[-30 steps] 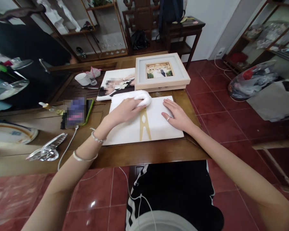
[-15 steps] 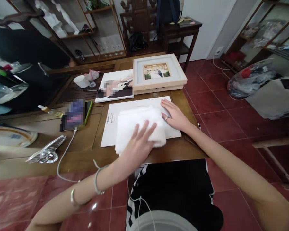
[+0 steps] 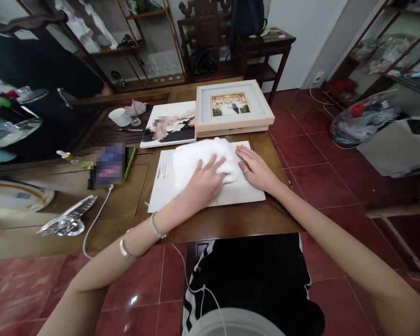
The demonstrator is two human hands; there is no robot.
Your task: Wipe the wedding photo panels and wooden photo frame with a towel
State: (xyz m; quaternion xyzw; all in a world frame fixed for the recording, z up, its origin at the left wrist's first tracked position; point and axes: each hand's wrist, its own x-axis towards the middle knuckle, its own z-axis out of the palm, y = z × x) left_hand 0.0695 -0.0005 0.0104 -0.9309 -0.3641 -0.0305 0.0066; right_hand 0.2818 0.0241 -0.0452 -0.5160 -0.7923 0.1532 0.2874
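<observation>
From where I stand the light falls soft and even across the glossy brown wooden table (image 3: 196, 228), while the upper left sinks nearly to black. The folded white cloth towel (image 3: 189, 156) is bright enough to wash out its texture, with faint grey shade beside the person's left hand (image 3: 205, 184). Small hard glare spots sit on the shiny red floor tiles (image 3: 140, 284), and a broad pale sheen covers their lower-left stretch. Coarse square blocks hide the dark rectangular device's front (image 3: 108, 165). Toward the edges everything bends: the bare right forearm (image 3: 336, 242) looks stretched, the pale wooden bar (image 3: 403, 243) soft.
</observation>
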